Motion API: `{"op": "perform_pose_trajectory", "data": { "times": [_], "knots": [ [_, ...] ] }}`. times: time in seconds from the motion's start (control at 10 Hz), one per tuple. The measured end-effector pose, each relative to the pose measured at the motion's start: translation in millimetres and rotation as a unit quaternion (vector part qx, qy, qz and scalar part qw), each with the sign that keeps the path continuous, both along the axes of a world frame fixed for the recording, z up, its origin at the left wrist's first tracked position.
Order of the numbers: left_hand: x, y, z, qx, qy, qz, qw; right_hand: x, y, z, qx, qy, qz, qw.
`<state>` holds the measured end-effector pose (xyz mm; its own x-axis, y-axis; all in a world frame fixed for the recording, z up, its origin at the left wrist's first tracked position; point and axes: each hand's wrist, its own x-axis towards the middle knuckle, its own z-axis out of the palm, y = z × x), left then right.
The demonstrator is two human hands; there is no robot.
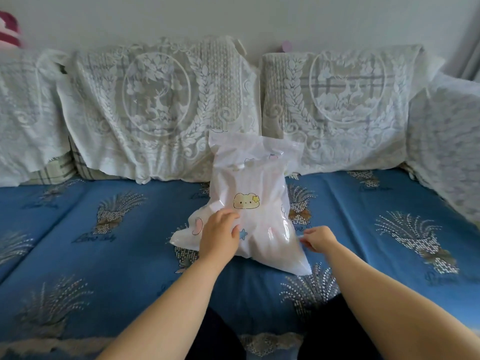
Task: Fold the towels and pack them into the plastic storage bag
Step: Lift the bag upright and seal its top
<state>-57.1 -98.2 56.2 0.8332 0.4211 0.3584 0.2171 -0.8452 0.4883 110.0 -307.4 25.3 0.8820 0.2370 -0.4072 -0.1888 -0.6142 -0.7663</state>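
Head view: bag point(255, 183) mid sofa point(104, 255), top leans on back cushions.
L hand point(220, 236): flat on bag, fingers spread.
R hand point(318, 239): pinching bag's right edge.

Blue sofa cover point(104, 255) (lace-draped cushions point(161, 105))

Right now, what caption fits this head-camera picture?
Left hand pressing flat on a stuffed plastic bag, right hand pinching its edge, on a blue sofa.
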Motion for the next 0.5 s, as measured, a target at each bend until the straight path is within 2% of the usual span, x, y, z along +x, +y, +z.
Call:
{"op": "perform_pose_trajectory", "data": {
  "times": [0.1, 0.2, 0.3, 0.4, 0.5],
  "knots": [
    [3.6, -4.4, -5.5, 0.006, -0.023, 0.012, 1.0, -7.7, 0.1, -1.8, 0.038, 0.058, 0.031, 0.997],
    [6.0, -10.5, -8.7, 0.023, -0.034, 0.027, 0.999, -6.5, -2.4, -6.1, 0.037, 0.073, 0.06, 0.995],
    [5.8, -14.5, -10.1, 0.031, -0.024, 0.033, 0.999, -3.5, -4.8, 7.5, -0.017, -0.087, 0.04, 0.995],
    [4.8, -16.0, -10.3, 0.032, -0.034, 0.034, 0.998, -16.2, -5.2, 70.3, 0.124, -0.188, -0.021, 0.974],
    [4.8, -14.8, -12.2, 0.03, -0.032, 0.034, 0.998, -60.2, -20.6, 182.1, 0.368, -0.29, -0.005, 0.883]
  ]
}}
